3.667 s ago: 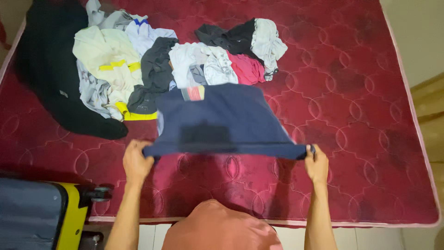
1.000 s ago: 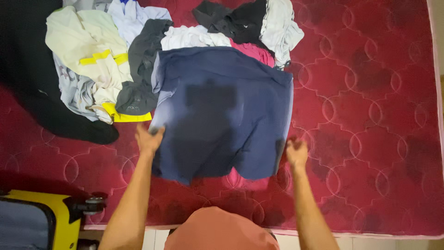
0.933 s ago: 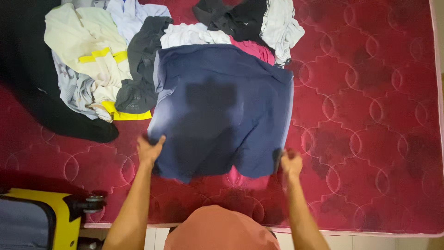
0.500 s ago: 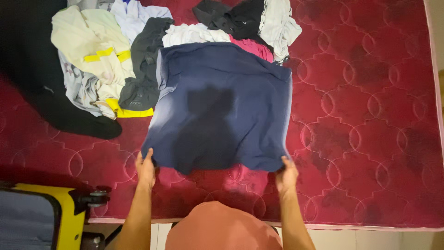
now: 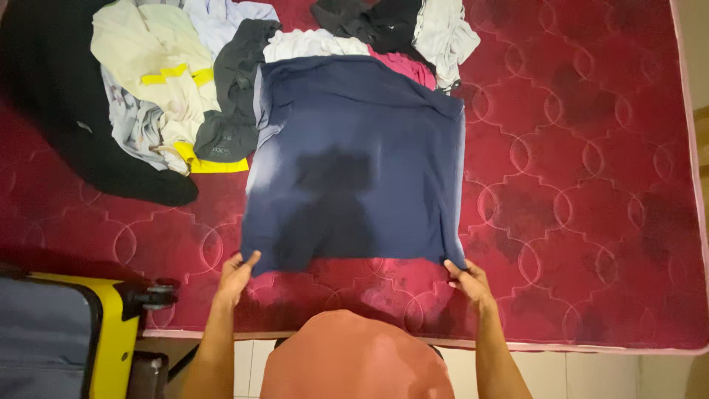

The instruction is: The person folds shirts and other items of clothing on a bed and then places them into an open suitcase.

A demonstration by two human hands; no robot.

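1. Since half a second ago, both hands have drawn nearer the bed's [image 5: 591, 325] front edge, and the navy garment [image 5: 354, 155] has been pulled out straighter; its near hem, then sagging in a curve, now runs almost level between them.

2. Spread flat on the red quilted bed, the garment lies with its far edge lapping the heap of clothes [image 5: 221, 89], apparently so that the cloth can be smoothed under tension from its two near corners.

3. At the near left corner, the left hand [image 5: 236, 272] is mostly closed, thumb over the cloth and fingers curled beneath the hem, pinching it.

4. At the near right corner, the right hand [image 5: 467, 279] grips likewise, fingers folded round the edge, not spread.

5. Both arms reach out level and well apart, which keeps the hem taut between the two hands.

6. Beyond the garment lie loose pieces in cream and yellow, grey, white, pink and black, none touched by either hand.

7. A yellow-and-grey suitcase [image 5: 66, 332] stands on the floor at the bed's near left corner.
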